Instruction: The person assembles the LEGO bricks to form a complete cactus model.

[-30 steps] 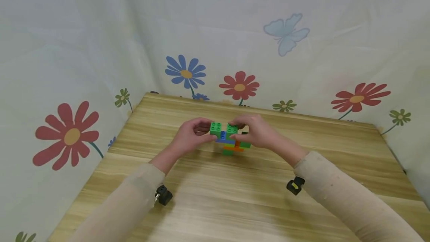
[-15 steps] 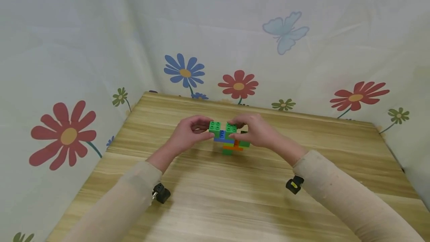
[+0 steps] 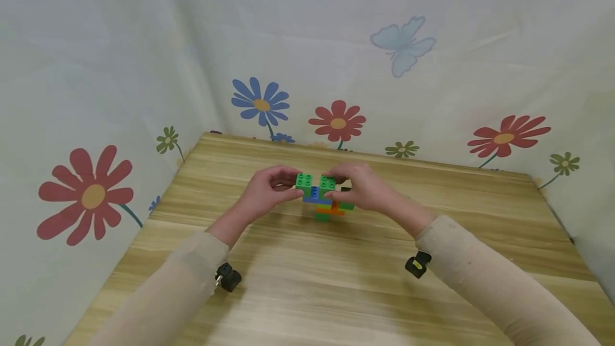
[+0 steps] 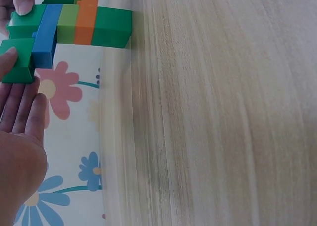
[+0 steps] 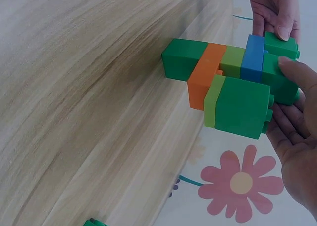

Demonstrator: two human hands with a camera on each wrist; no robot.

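A toy building-brick structure (image 5: 204, 82) stands on the wooden table in front of me. At its base is a green brick (image 4: 113, 28), with an orange brick (image 5: 204, 77), a light green brick (image 4: 68, 25) and a blue brick (image 4: 47, 35) stacked above. Two green bricks with studs up top the blue one, a gap between them. My left hand (image 3: 261, 194) pinches the left green brick (image 3: 304, 183) between thumb and fingers. On the other side, my right hand (image 3: 365, 187) pinches the right green brick (image 3: 328, 186). A side stack ending in a larger green brick (image 5: 242, 107) sits on the orange brick.
Curtain walls (image 3: 307, 41) printed with flowers and a butterfly surround the wooden table (image 3: 326, 282) at the back and sides. Part of another green piece (image 5: 93, 222) shows at the bottom edge of the right wrist view.
Both hands keep their hold on the two top green bricks. The whole head view has shifted slightly, with hands, structure and curtain a little further left in it.
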